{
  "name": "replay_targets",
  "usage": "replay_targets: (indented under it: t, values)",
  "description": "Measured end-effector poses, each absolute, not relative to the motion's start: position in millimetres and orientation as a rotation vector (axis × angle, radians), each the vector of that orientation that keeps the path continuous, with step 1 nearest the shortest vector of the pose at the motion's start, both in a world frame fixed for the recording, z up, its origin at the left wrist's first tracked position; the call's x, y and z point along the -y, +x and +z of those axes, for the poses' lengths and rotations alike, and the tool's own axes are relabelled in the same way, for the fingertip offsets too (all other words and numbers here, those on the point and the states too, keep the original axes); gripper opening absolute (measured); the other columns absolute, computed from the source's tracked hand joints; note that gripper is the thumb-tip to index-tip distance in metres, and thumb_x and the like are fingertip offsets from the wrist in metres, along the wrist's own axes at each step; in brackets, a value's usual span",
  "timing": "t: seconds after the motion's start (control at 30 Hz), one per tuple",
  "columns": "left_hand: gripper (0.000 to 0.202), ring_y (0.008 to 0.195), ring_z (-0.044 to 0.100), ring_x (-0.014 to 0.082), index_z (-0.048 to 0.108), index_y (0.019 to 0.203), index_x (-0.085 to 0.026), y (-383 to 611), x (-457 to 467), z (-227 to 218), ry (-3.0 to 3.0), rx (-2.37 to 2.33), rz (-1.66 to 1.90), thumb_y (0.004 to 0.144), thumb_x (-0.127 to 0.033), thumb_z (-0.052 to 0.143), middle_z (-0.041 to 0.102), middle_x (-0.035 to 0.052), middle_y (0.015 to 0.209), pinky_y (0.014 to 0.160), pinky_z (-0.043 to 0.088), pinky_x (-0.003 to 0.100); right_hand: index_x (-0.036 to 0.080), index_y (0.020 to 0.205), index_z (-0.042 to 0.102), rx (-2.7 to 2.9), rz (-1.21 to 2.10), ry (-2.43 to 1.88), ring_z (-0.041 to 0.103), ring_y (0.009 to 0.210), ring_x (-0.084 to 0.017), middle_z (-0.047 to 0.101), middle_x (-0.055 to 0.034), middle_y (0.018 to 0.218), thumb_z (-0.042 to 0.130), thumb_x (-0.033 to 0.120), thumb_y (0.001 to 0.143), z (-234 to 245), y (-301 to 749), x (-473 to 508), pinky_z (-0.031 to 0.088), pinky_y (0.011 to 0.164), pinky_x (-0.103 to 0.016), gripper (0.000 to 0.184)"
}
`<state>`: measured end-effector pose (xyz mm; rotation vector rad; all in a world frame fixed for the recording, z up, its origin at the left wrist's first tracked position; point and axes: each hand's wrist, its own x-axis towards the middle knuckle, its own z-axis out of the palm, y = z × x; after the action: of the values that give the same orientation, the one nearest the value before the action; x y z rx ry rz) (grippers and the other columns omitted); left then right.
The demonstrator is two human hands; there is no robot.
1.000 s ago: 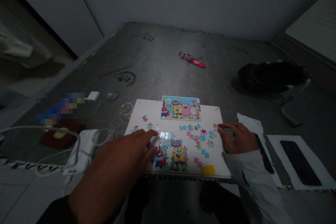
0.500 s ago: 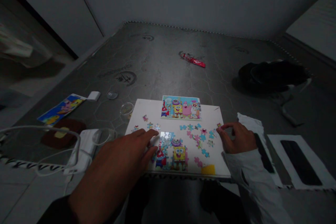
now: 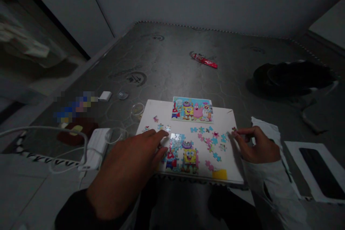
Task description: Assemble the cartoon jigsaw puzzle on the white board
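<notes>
A white board lies on the dark mat in front of me. On it sit a partly joined cartoon jigsaw, several loose puzzle pieces and a picture card at its far edge. My left hand lies flat with its fingers stretched out, pressing the board beside the jigsaw's left edge. My right hand, in a white sleeve, pinches a small puzzle piece between thumb and forefinger at the board's right edge.
A white charger with cables, a clear cup and a small white box lie left of the board. A red wrapper lies farther back, dark clothing at right, a white-framed dark tray near right.
My right hand has gone from resting with spread fingers on the board's right side to pinching one piece and lifting it. The left hand has kept its place. The view shifted slightly.
</notes>
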<state>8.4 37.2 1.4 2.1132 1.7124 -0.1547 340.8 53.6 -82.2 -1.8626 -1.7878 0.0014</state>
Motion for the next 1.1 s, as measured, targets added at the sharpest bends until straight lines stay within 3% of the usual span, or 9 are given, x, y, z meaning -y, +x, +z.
replay_targets:
  t: [0.13, 0.27, 0.43, 0.63, 0.77, 0.97, 1.1]
  values:
    - [0.031, 0.098, 0.069, 0.026, 0.061, 0.125, -0.029, 12.0, -38.2, -0.9, 2.15, -1.667, -0.166, 0.098, -0.033, 0.045, 0.069, 0.0046, 0.118, 0.079, 0.053, 0.041, 0.021, 0.118, 0.064, 1.943, 0.153, -1.678, 0.06, 0.062, -0.013, 0.07, -0.0026, 0.083, 0.056, 0.048, 0.092, -71.2, 328.9, -48.4, 0.044, 0.056, -0.026, 0.039]
    - [0.023, 0.095, 0.069, 0.0269, 0.062, 0.114, -0.028, 22.4, -40.9, -6.1, 2.17, -1.612, -0.194, 0.093, -0.029, 0.054, 0.069, 0.0032, 0.11, 0.075, 0.053, 0.041, 0.027, 0.107, 0.071, 2.021, 0.282, -1.678, 0.062, 0.059, -0.013, 0.072, -0.0002, 0.083, 0.056, 0.047, 0.093, -55.6, 301.5, -31.2, 0.044, 0.056, -0.026, 0.029]
    - [0.023, 0.094, 0.069, 0.0288, 0.062, 0.109, -0.025, 48.8, -41.4, -17.7, 2.284, -1.418, -0.179, 0.087, -0.031, 0.065, 0.069, 0.0034, 0.103, 0.073, 0.054, 0.041, 0.029, 0.102, 0.066, 1.957, 0.843, -1.715, 0.057, 0.047, -0.011, 0.075, 0.0055, 0.083, 0.054, 0.049, 0.093, -50.7, 279.6, -17.8, 0.043, 0.05, -0.026, 0.026]
    - [0.009, 0.09, 0.069, 0.0273, 0.062, 0.095, -0.02, 70.0, -39.9, -25.8, 2.332, -1.294, -0.201, 0.089, -0.027, 0.061, 0.07, 0.0058, 0.094, 0.073, 0.053, 0.039, 0.026, 0.105, 0.06, 1.878, 1.309, -1.704, 0.073, 0.072, -0.017, 0.077, 0.0012, 0.084, 0.049, 0.057, 0.092, -61.0, 283.1, -22.7, 0.051, 0.063, -0.028, 0.036]
    - [0.01, 0.091, 0.069, 0.0275, 0.062, 0.094, -0.019, 68.9, -43.6, -24.3, 2.291, -1.302, -0.255, 0.087, -0.025, 0.064, 0.07, 0.006, 0.095, 0.074, 0.051, 0.038, 0.025, 0.101, 0.059, 1.775, 1.213, -1.756, 0.07, 0.067, -0.017, 0.076, 0.0021, 0.081, 0.052, 0.053, 0.091, -60.0, 275.9, -18.6, 0.048, 0.062, -0.03, 0.03]
    - [0.016, 0.095, 0.067, 0.0262, 0.062, 0.098, -0.02, 64.2, -48.2, -24.6, 2.273, -1.347, -0.232, 0.086, -0.027, 0.068, 0.07, 0.0048, 0.098, 0.074, 0.049, 0.035, 0.025, 0.092, 0.068, 1.857, 1.083, -1.676, 0.071, 0.075, -0.018, 0.075, 0.0003, 0.082, 0.054, 0.047, 0.09, -58.2, 274.3, -19.4, 0.049, 0.069, -0.03, 0.026]
    - [0.015, 0.094, 0.067, 0.0254, 0.061, 0.097, -0.021, 60.9, -47.4, -28.9, 2.278, -1.325, -0.209, 0.084, -0.025, 0.068, 0.069, 0.0035, 0.102, 0.075, 0.049, 0.036, 0.026, 0.086, 0.074, 2.023, 0.831, -1.697, 0.062, 0.055, -0.014, 0.074, 0.0, 0.078, 0.059, 0.052, 0.087, -62.9, 300.0, -31.2, 0.047, 0.056, -0.028, 0.03]
